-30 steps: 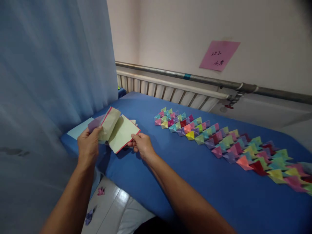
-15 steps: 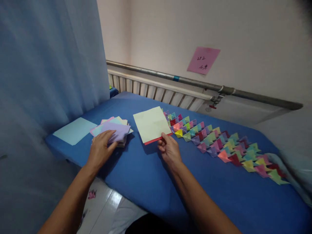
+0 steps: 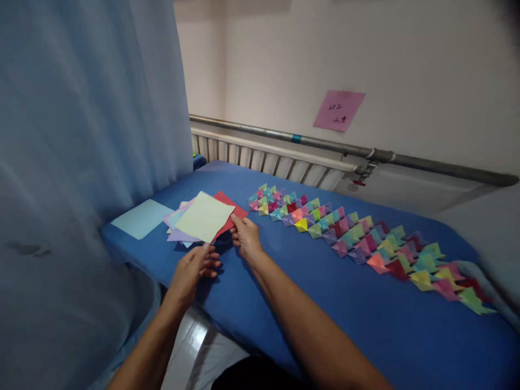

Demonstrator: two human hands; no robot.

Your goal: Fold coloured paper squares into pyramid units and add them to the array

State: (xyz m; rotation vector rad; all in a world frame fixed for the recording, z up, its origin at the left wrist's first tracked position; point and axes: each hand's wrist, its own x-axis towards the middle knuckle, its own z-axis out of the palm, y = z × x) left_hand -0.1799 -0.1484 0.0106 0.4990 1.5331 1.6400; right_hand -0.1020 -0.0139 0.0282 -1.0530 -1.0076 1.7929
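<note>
My right hand pinches the near edges of a pale green paper square and a red paper square. The red one lies partly beneath the green and sticks out to its right. These sheets hang over a loose stack of pastel papers, hiding most of it. Beside the near corner of the green square is my left hand, its thumb close to that corner and its fingers loosely apart. Whether the thumb touches the paper is unclear.
Pale blue sheets lie on the left of the blue-covered table. Rows of colourful folded paper pieces stretch along the right. A curtain hangs at left; behind are a radiator, a pipe and a pink note.
My right hand has carried the green and red squares left over the stack, and they have fanned apart. My left hand has left the purple top sheet and moved nearer and rightward.
</note>
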